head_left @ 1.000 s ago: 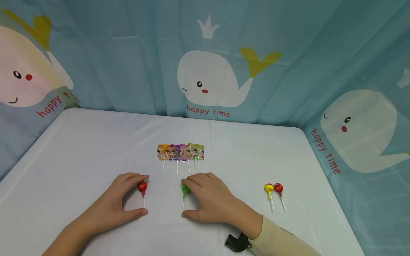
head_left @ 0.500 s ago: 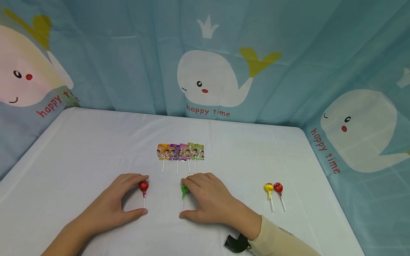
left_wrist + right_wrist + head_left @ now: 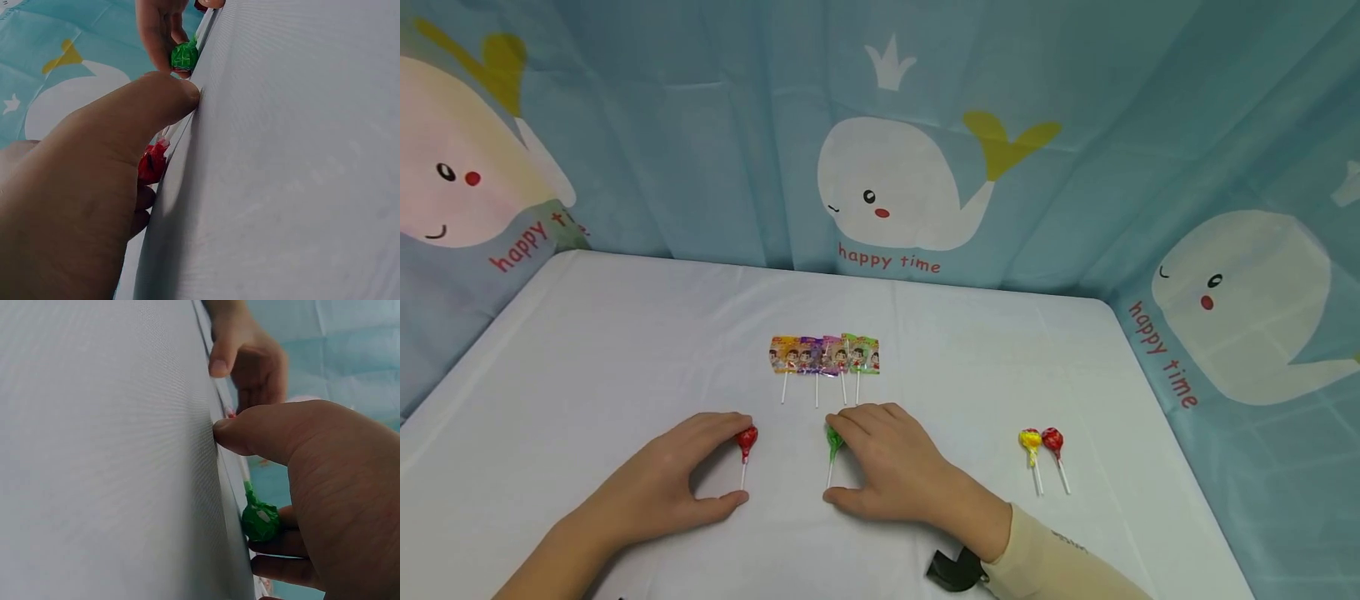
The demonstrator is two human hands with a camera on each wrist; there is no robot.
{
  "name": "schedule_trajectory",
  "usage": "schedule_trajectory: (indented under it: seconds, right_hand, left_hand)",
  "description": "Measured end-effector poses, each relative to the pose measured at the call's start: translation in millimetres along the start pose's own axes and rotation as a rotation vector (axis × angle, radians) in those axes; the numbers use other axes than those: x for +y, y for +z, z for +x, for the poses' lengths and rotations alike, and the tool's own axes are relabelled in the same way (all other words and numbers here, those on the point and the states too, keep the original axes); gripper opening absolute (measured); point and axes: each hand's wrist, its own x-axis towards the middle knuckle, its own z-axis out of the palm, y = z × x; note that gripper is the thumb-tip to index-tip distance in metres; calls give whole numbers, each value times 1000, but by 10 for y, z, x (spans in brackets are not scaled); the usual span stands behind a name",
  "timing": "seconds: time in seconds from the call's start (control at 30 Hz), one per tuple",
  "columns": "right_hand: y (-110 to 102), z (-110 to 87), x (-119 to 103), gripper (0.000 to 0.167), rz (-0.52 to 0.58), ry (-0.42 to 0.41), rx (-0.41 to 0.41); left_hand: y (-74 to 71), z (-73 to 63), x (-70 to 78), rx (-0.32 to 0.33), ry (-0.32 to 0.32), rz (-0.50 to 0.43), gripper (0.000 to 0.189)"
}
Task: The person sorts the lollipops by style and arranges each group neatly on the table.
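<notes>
Both hands rest on the white table, facing each other in the head view. My left hand [image 3: 666,477] holds a red lollipop [image 3: 747,440] endwise, fingertips at its candy head and thumb at the stick's end. In the left wrist view the red wrapper [image 3: 153,164] shows partly behind the thumb. To the right, my right hand [image 3: 895,467] spans a green lollipop [image 3: 834,440] the same way, index finger over its head and thumb by the stick's tip. Behind the green wrapper [image 3: 260,520] in the right wrist view, the other fingers curve in.
Several flat-wrapped lollipops [image 3: 823,356] lie overlapped in a row behind the hands. A yellow lollipop [image 3: 1030,442] and another red lollipop [image 3: 1053,442] lie side by side at right. A black curved object [image 3: 955,572] sits by the right sleeve. A whale-print curtain [image 3: 715,167] surrounds the table.
The red lollipop at my left hand has shifted slightly right, toward the green one. The green lollipop's stick swung a little left, then back. My right hand has hardly moved.
</notes>
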Motion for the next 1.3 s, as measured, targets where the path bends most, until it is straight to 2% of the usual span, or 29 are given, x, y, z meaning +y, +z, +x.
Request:
schedule_trajectory:
  seconds: [0.1,0.23,0.4,0.6,0.83,1.07,1.3]
  right_hand:
    - [3,3,0,82,11,-1,1]
    - [-3,9,-2,83,12,5,-7]
    - [-14,25,-2,84,8,15,-25]
    - [-17,41,-8,84,77,41,-51]
    - [-13,49,-4,81,168,80,-82]
    - [-32,49,-2,79,184,94,-86]
    - [-50,69,2,82,214,112,-73]
  left_hand:
    - [-15,29,5,24,56,18,81]
    - [-21,96,18,29,56,15,84]
    - [41,191,0,25,67,-17,83]
    - [101,235,-68,11,82,-39,81]
    - [144,195,-106,-9,42,-106,83]
    - [163,178,-96,6,22,-179,81]
    - [171,181,-95,10,5,-183,82]
